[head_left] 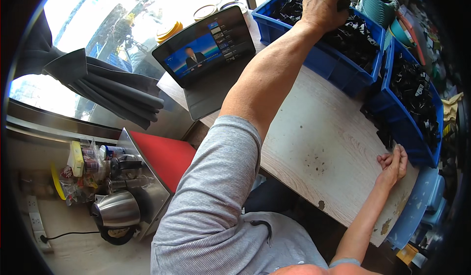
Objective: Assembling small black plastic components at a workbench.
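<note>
My left arm stretches across the table to the far blue bin, which is filled with small black plastic parts. Over that bin, my left hand is closed, with a dark piece at its fingertips that looks like one of the black parts. My right hand rests near the right end of the table, palm up with curled fingers. What it holds, if anything, is too small to make out. Just beyond its fingertips, loose black parts lie against a second blue bin, also full of black parts.
On the pale, worn table, a tablet shows a video. A metal kettle stands at the left near a red-topped surface. A grey curtain hangs by the window. Blue plastic stools stand beyond the table's right end.
</note>
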Motion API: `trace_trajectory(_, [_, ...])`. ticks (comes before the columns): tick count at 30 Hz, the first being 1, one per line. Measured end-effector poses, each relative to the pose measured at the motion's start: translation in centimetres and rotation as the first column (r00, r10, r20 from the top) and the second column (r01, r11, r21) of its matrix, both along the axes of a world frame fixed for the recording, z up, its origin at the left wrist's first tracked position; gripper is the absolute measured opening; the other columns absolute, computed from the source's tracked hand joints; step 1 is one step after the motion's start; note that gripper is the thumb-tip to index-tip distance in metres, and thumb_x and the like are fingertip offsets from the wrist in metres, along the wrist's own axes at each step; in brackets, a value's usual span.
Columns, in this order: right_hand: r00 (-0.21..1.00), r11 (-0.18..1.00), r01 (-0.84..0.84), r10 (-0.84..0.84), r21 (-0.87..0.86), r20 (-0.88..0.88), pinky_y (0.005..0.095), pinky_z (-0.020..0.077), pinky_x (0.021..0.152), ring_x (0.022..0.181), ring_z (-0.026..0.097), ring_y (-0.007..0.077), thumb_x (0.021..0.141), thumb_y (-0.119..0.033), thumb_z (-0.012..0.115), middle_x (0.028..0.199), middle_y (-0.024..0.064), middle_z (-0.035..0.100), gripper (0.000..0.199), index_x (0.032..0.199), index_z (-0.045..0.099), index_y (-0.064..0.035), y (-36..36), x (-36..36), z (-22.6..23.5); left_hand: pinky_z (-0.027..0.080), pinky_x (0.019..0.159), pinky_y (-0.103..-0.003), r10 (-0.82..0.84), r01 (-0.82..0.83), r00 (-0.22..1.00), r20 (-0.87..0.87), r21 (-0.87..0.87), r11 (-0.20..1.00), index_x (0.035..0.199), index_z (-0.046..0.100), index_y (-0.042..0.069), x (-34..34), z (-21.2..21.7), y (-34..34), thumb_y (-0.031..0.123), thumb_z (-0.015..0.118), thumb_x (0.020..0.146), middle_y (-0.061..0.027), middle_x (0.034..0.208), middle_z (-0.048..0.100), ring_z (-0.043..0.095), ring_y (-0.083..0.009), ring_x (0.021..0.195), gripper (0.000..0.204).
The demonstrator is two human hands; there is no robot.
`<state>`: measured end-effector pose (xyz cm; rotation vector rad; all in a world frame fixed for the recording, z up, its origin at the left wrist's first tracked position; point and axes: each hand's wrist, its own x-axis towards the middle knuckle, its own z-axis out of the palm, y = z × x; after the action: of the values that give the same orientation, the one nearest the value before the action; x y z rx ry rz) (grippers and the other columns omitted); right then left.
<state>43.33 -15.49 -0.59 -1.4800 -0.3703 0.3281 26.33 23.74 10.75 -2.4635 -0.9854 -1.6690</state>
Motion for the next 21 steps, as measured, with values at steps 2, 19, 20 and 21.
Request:
trace_trajectory(2, [1.000,1.000,0.016,-0.016,-0.011,-0.001,0.0267,0.0546,0.053,0.056,0.056,0.0099,0.096,-0.021,0.070,0.055,-0.0026,0.044,0.026,0.116,0.066,-0.0041,-0.1,0.1,0.1,0.058,0.079,-0.048,-0.005,0.004,0.999,0.037,0.023,1.000,0.107,0.075,0.018,-0.4,0.7,-0.9,0.029,0.077,0.066,-0.0165,0.092,0.073,0.073,-0.0355,0.085,0.042])
trace_trajectory(19, [1.000,0.999,0.024,-0.024,-0.032,0.008,0.0294,0.0544,0.059,0.058,0.054,0.0095,0.096,-0.021,0.070,0.056,-0.0028,0.043,0.027,0.117,0.066,-0.0038,-0.6,0.1,0.4,0.059,0.074,-0.037,-0.223,0.172,0.946,0.236,0.219,0.960,0.114,0.069,0.009,-9.4,-3.4,-11.3,0.005,0.080,0.073,-0.0161,0.100,0.071,0.072,-0.0315,0.084,0.043])
trace_trajectory(20, [1.000,0.999,0.021,-0.021,-0.036,-0.007,0.0296,0.0543,0.059,0.058,0.054,0.0096,0.096,-0.021,0.070,0.056,-0.0026,0.043,0.027,0.117,0.066,-0.0039,-0.4,0.2,0.5,0.059,0.074,-0.037,-0.219,0.163,0.949,0.228,0.240,0.957,0.114,0.069,0.010,-9.9,-3.7,-12.0,0.004,0.079,0.073,-0.0156,0.100,0.071,0.072,-0.0315,0.084,0.043])
trace_trajectory(21, [0.999,0.999,0.038,-0.038,-0.037,-0.006,0.0304,0.0544,0.057,0.056,0.054,0.0099,0.096,-0.021,0.070,0.056,-0.0023,0.044,0.025,0.114,0.066,-0.0042,0.1,-0.6,1.0,0.059,0.074,-0.037,-0.209,0.164,0.957,0.202,0.215,0.963,0.114,0.069,0.010,-10.2,-4.4,-12.7,0.003,0.079,0.073,-0.0153,0.101,0.071,0.072,-0.0314,0.084,0.043])
